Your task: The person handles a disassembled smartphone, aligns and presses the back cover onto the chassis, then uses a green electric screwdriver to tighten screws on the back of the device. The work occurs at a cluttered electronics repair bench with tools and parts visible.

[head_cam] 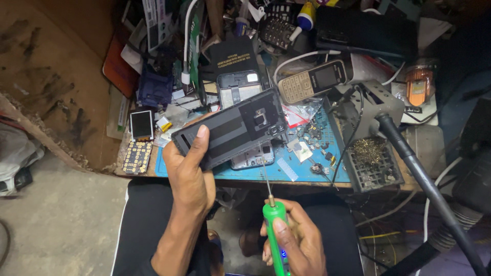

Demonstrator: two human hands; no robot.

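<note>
1. Left hand (192,171): clasped around the lower end of a dark phone back cover (230,128); thumb laid flat on its inner face; cover held tilted above the near edge of the tabletop (317,176).
2. Right hand (296,240): clenched around a green screwdriver (274,232); thin metal shaft pointed up and away, tip near the opened phone body (253,158); contact of tip not discernible.
3. Opened phone body: flat on the blue mat (286,171), partly hidden beneath the held cover.
4. Blue mat: small loose parts and screws scattered to the right of the cover (too small to identify singly).
5. Keypad phone (313,80): beige, face up, behind the cover, well apart from both hands.
6. Small display module (141,125) and keypad board (136,157): left edge of tabletop, just beside each other.
7. Grey tool stand (371,115): right side; tray of brass wool (369,152) in front; thick black hose running off towards lower right.
</note>
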